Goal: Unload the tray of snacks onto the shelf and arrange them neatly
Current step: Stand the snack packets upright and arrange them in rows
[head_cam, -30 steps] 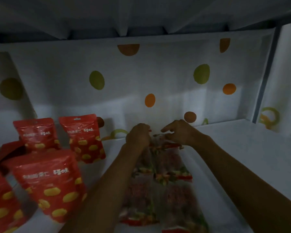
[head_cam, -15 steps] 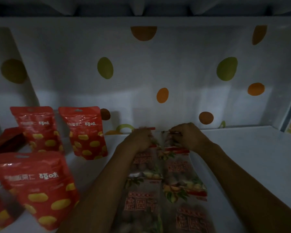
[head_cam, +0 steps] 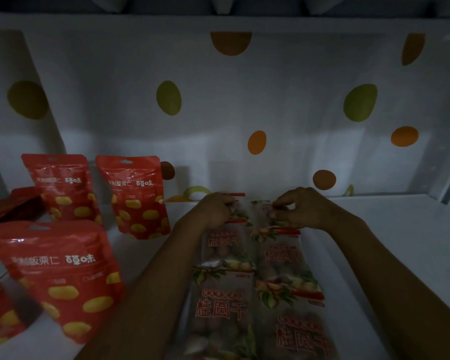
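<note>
Clear snack bags with red lettering lie flat in two rows on the white shelf [head_cam: 390, 242], running from the front toward the back. My left hand [head_cam: 215, 210] pinches the top of the rear bag in the left row [head_cam: 225, 246]. My right hand [head_cam: 300, 207] pinches the top of the rear bag in the right row [head_cam: 281, 255]. Closer to me lie a front left bag [head_cam: 222, 307] and a front right bag [head_cam: 300, 333]. Both forearms reach in from the bottom edge.
Red pouches with yellow spots stand at the left: two at the back [head_cam: 63, 188] [head_cam: 137, 196] and a large one in front [head_cam: 57, 276]. The back wall [head_cam: 244, 100] carries coloured dots. An upper shelf hangs overhead. Bare shelf surface lies to the right.
The view has moved in closer and tilted down. Both hands have closed on the tops of the rear clear bags and stay there near the back wall.
</note>
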